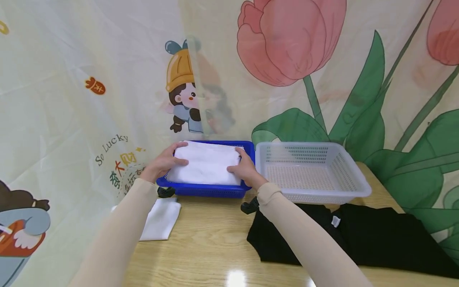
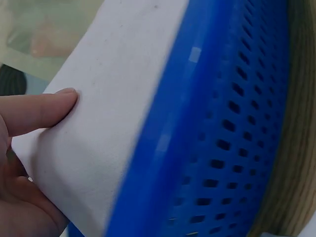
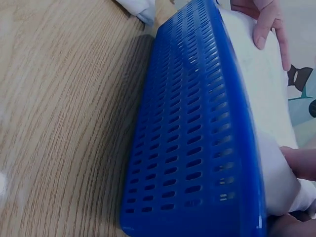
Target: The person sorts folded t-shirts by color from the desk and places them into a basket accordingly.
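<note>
Wood-grain tabletop (image 1: 215,239), glossy, carries a flat black garment (image 1: 376,235) nearest the person and a small folded white cloth (image 1: 161,219) to the left. Beyond them stand two perforated plastic baskets side by side: a blue basket (image 1: 208,189) and a white basket (image 1: 312,171). A soft folded white towel (image 1: 206,163) lies in the blue basket. Left hand (image 1: 163,163) and right hand (image 1: 245,169) grip its opposite ends, thumbs on top. Printed fabric backdrop (image 1: 107,79) hangs behind.

- Right of my right hand I see an empty-looking white perforated basket (image 1: 353,181).
- Below it, black clothing (image 1: 376,235) lies on the wooden table (image 1: 211,243).
- Below my left hand, a small white cloth (image 1: 161,219).
</note>
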`<state>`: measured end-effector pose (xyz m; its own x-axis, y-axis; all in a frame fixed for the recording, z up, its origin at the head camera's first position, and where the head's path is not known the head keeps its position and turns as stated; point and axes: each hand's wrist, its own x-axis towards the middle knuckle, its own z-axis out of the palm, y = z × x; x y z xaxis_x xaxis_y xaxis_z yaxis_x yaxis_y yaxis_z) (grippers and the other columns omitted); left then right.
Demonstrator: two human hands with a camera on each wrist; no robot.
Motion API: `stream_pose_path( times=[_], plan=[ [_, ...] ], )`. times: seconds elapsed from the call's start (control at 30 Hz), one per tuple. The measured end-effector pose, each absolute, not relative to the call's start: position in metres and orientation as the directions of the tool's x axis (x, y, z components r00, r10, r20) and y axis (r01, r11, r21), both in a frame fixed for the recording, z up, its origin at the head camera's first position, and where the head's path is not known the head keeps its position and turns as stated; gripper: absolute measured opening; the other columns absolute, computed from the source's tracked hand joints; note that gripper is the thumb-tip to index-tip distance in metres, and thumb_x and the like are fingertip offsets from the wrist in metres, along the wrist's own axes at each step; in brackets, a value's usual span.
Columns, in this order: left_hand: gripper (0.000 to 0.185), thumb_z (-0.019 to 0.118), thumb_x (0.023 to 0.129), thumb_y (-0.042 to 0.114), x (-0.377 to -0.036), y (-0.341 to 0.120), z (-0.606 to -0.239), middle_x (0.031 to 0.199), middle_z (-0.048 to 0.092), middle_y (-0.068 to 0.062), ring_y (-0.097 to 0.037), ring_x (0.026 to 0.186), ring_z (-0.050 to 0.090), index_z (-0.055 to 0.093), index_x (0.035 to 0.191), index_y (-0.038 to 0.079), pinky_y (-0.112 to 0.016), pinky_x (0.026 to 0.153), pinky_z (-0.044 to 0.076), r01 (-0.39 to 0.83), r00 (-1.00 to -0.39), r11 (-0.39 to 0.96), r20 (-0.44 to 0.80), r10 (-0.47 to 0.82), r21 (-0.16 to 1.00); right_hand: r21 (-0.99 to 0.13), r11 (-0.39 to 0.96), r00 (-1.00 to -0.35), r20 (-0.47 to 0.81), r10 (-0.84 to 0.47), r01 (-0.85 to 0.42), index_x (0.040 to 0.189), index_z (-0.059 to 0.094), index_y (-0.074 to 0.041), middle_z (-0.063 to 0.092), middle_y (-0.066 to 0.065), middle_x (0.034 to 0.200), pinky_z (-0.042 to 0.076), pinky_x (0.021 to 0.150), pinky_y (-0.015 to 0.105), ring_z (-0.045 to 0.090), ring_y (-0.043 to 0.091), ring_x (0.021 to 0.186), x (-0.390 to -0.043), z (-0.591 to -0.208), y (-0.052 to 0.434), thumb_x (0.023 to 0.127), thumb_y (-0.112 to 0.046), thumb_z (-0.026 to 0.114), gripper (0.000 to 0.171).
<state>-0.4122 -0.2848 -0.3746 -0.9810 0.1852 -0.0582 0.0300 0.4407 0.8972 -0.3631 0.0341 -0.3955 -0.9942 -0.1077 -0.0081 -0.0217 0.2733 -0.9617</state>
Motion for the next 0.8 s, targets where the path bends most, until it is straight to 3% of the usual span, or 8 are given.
stream_pose_path(
  times=[0.2,0.63,0.8],
  plan=[
    [0.084,0.078,0.094,0.003,-0.417,-0.279,-0.386,0.179,0.009,-0.011,-0.039,0.163,0.005,0.038,0.165,0.023,-0.065,0.128,0.004,-0.02,-0.989,0.501,-0.09,0.117,0.865,-0.956,0.291,-0.996,-0.062,-0.066,0.04,0.168,0.029,-0.02,0.026,0.015,0.173,0.044,0.115,0.054,0.034,0.039,0.154,-0.37,-0.402,0.028,0.094,0.002,0.076,0.091],
    [0.08,0.079,0.094,0.005,-0.431,-0.274,-0.414,0.176,0.02,-0.015,-0.042,0.158,0.02,0.042,0.162,0.024,-0.064,0.126,0.016,-0.069,-0.991,0.579,-0.123,0.055,0.813,-0.944,0.313,-0.992,-0.123,-0.031,0.107,0.168,0.031,-0.02,0.024,0.013,0.175,0.049,0.105,0.049,0.042,0.037,0.148,-0.381,-0.417,0.016,0.093,0.008,0.073,0.09],
    [0.08,0.079,0.093,0.003,-0.436,-0.272,-0.418,0.175,0.024,-0.016,-0.043,0.153,0.027,0.043,0.161,0.024,-0.064,0.124,0.021,-0.064,-0.994,0.582,-0.104,0.036,0.81,-0.943,0.325,-0.996,-0.09,-0.025,0.077,0.167,0.033,-0.015,0.026,0.017,0.173,0.046,0.113,0.051,0.036,0.038,0.152,-0.386,-0.418,0.015,0.09,0.013,0.071,0.09]
  ],
)
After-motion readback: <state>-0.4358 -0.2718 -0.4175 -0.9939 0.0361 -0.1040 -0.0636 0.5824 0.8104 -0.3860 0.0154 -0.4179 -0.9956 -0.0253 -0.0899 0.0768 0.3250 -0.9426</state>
